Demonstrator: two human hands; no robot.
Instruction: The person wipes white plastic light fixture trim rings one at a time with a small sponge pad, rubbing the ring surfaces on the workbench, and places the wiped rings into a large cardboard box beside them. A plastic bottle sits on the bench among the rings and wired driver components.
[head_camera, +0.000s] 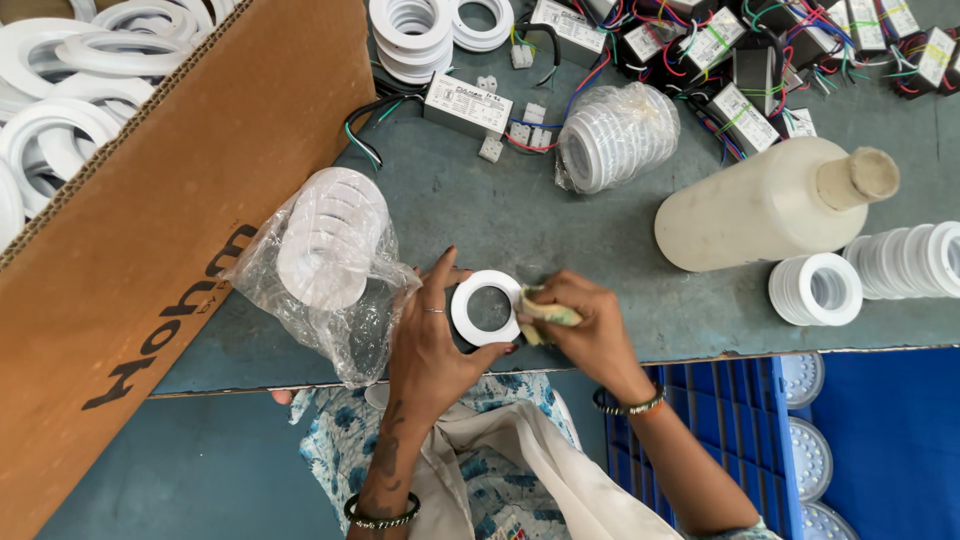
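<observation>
Left hand: the left hand (432, 335) gripped 1 white ring (486, 307) by its rim, thumb under the near edge and fingers curled over the far edge, so the flat face stayed turned up and steady.
Right hand: the right hand (588, 330) was closed around a crumpled yellowish cloth (545, 313), pinched tight and pressed against the ring's right edge.
Ring: it sat just above the grey-green table (500, 215), near the front edge and close to the body, where both hands could reach it.
Bag: an opened clear bag of rings (330, 250) lay just left of the left hand, its mouth toward the person, handy for drawing from.
Box: a cardboard box (150, 260) holding many more rings stood at the far left.
Bottle: 1 cream plastic bottle (770, 205) lay on its side, right of the hands.
Stacks: loose ring stacks (815, 290) lay on their sides at the right.
Rear: small wired boxes (740, 120) were crowded along the back, well apart from the hands.
</observation>
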